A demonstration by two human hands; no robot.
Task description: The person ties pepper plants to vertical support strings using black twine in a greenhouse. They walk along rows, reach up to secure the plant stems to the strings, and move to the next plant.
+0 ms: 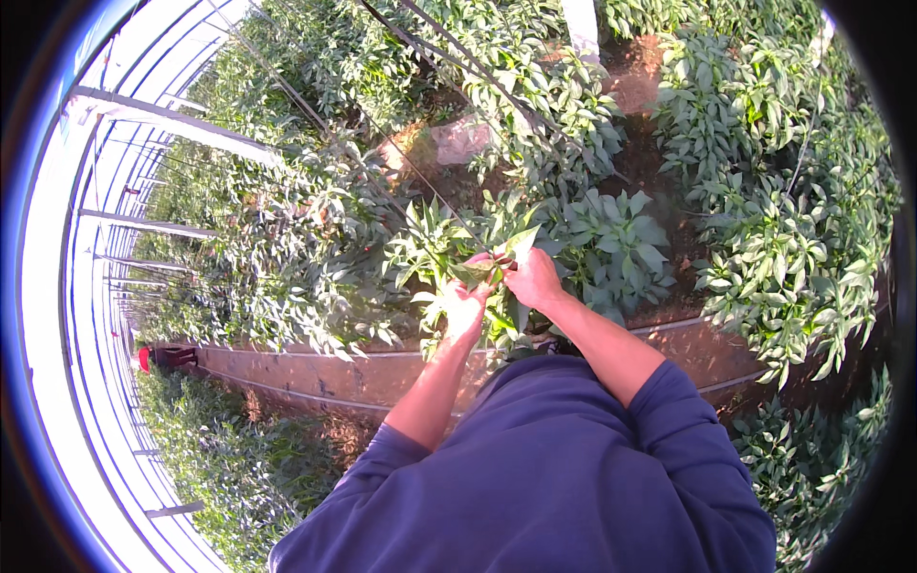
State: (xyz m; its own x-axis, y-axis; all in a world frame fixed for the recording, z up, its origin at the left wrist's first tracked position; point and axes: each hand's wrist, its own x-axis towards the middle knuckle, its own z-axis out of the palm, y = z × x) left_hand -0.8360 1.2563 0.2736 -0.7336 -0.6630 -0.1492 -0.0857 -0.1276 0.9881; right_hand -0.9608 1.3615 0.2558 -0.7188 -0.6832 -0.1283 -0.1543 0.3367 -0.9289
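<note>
My left hand (466,306) and my right hand (534,278) meet at the top of a leafy pepper plant (428,247) in front of me. Between the fingers of both is a shoot (496,271) with broad green leaves. One pale, sunlit leaf (521,242) stands up beside my right fingers. A thin string (423,177) slopes down from the upper left and ends near my fingertips. Leaves and fingers hide the stem and whatever else is pinched there.
A narrow path (286,371) edged by pale lines (286,392) runs past my feet, with dense plant rows (781,179) on both sides. Several strings and a white post (582,29) rise among the plants. Far left, a person in red (145,358) is beside the path, under the greenhouse frame (179,129).
</note>
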